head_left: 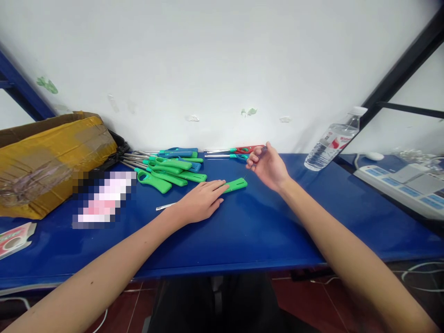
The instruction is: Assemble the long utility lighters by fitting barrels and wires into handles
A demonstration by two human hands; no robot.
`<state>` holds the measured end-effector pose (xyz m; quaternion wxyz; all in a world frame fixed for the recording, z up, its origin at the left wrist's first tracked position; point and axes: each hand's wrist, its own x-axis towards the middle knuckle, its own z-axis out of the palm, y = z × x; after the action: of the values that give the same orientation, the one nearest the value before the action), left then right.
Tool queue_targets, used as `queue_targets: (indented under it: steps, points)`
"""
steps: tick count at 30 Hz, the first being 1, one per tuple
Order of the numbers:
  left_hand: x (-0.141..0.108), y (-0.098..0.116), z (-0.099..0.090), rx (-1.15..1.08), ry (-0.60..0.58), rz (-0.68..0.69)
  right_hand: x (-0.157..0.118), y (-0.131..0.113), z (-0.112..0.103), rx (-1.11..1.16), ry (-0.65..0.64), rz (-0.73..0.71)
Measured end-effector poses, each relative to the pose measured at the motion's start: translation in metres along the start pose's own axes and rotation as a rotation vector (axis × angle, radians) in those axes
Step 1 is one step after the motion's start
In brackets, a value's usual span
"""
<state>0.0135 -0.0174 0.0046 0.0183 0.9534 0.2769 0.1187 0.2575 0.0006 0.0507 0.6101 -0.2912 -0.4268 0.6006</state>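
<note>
My left hand (203, 199) is closed over a green long-necked gas lighter (237, 184) and holds it down flat on the blue table. The lighter's handle end sticks out to the right of my fingers, and its metal tube shows to the left of my wrist. Palm turned up, my right hand (270, 169) pinches a thin tool with a dark blue end (264, 149). Its fine metal shaft slants down close to the lighter's handle end; whether the tip touches cannot be made out.
A pile of green and blue gas lighters (163, 172) lies left of centre. Behind my right hand are a red lighter (248, 150) and a blue lighter (239, 157). A taped cardboard box (58, 162) stands left; a water bottle (331, 143) and a white scale (405, 185) are right.
</note>
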Motion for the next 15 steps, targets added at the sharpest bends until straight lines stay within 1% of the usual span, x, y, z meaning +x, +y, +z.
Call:
queue_targets:
  steps: [6,10,15]
  points:
    - [-0.0009,0.0010,-0.0007,-0.006,0.016,0.006,-0.0011,0.0041,0.0031,-0.051,-0.013,-0.038]
    - [-0.0009,0.0009,-0.0003,-0.008,0.025,0.008,-0.0038,0.0023,0.0037,-0.079,-0.034,-0.040]
    - [-0.0006,0.0003,0.0001,-0.006,0.027,0.009,-0.0038,-0.0003,0.0004,-0.066,-0.009,-0.053]
